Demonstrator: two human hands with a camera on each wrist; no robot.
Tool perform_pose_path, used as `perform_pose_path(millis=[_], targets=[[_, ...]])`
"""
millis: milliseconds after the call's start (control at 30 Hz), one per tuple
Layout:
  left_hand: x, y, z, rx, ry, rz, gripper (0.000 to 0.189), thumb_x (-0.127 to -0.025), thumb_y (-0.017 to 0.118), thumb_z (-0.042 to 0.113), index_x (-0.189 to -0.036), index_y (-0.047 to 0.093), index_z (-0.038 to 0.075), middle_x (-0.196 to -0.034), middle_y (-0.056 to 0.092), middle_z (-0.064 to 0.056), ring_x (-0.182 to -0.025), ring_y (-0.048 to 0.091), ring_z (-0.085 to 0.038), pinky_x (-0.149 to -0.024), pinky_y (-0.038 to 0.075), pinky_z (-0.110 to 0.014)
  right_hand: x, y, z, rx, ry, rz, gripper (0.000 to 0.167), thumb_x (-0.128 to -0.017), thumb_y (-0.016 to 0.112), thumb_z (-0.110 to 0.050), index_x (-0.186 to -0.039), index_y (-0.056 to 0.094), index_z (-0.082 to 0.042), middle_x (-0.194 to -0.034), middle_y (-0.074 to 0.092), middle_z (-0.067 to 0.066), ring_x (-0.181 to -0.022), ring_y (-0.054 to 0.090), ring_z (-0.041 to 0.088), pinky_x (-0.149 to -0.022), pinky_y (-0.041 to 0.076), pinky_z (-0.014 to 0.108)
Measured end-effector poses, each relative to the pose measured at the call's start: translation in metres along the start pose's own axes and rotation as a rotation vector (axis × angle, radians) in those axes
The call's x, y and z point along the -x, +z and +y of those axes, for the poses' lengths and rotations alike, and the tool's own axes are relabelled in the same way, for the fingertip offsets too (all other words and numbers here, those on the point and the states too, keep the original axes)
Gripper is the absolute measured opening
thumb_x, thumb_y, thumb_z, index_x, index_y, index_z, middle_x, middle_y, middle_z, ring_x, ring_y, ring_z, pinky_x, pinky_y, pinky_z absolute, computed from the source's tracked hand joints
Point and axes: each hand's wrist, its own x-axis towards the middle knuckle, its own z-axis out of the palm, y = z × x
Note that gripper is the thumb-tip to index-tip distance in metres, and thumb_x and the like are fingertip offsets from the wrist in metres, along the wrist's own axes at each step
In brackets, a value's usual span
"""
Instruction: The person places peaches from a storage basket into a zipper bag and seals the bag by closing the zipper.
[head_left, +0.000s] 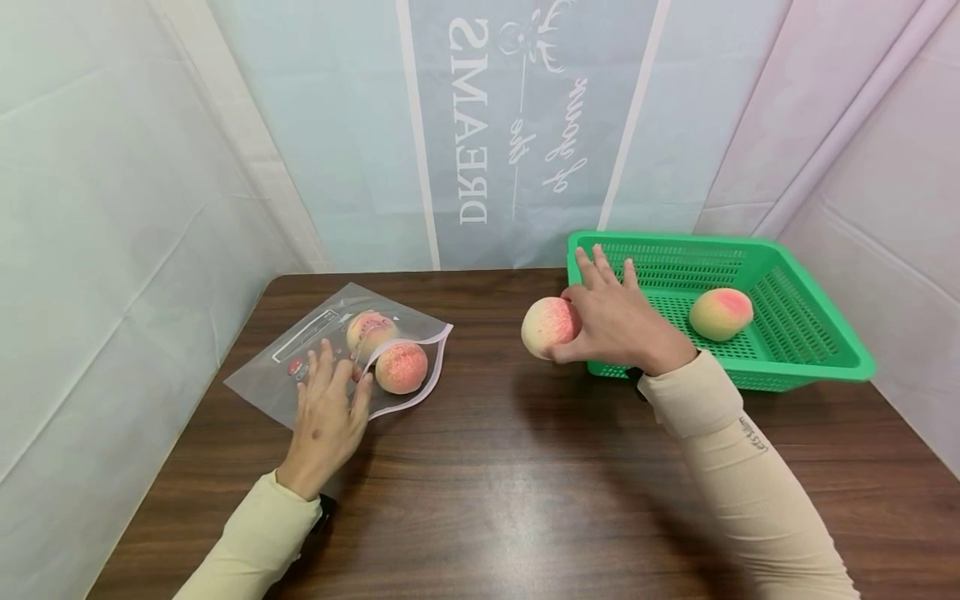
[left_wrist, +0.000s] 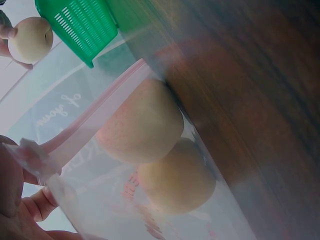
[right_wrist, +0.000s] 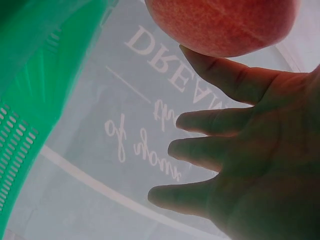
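Observation:
Between thumb and index finger, my right hand [head_left: 618,321] pinches a pink and cream peach [head_left: 546,328] above the table, just left of the green basket. Its other fingers are spread, as the right wrist view shows. My left hand [head_left: 327,414] pinches the edge of a clear zip bag [head_left: 281,379] near its mouth. The bag lies on the table with its zip side toward the right. Two peaches are in it: one peach [head_left: 402,367] close to the mouth and another peach [head_left: 371,332] behind printed plastic. In the left wrist view both peaches [left_wrist: 145,122] touch.
A green slotted basket [head_left: 817,333] stands at the right on the brown wooden table [head_left: 480,467]. One more peach [head_left: 722,314] lies inside it. A curtain with printed lettering [head_left: 517,125] hangs behind the table, and pale cloth walls rise at both sides.

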Motion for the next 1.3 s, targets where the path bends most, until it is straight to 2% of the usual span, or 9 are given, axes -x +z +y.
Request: perform_pose_path(millis=[267,867,1300], targets=[[0.001,0.0,-0.001,-0.003,-0.001,-0.007,0.016,-0.101,0.058,0.014,-0.089,0.052,0.005,-0.15,0.027,-0.041,-0.141,0.018,-0.058,-0.096,0.021,-0.083,-0.001,0.009,-0.008,0.001,-0.02,-0.009,0.069,-0.073,0.077,-0.055,-0.112,0.065,0.0,-0.159,0.015,0.033,-0.148,0.003,0.05,-0.108,0.006,0.076],[0.0,-0.002,-0.002,-0.012,0.005,0.002,0.014,-0.1,0.06,0.013,-0.09,0.053,0.004,-0.15,0.028,-0.041,-0.14,0.019,-0.059,-0.095,0.021,-0.083,-0.005,0.022,-0.027,-0.016,-0.068,-0.001,0.066,-0.071,0.077,-0.056,-0.109,0.065,-0.002,-0.159,0.018,0.031,-0.149,0.005,0.048,-0.111,0.004,0.073],[-0.001,-0.001,-0.001,-0.005,-0.001,-0.009,0.014,-0.1,0.059,0.014,-0.09,0.053,0.005,-0.151,0.028,-0.041,-0.141,0.019,-0.058,-0.096,0.02,-0.083,-0.009,0.033,-0.04,0.019,-0.12,0.006,0.069,-0.068,0.077,-0.058,-0.108,0.066,-0.002,-0.157,0.023,0.033,-0.148,0.01,0.049,-0.111,0.006,0.072]])
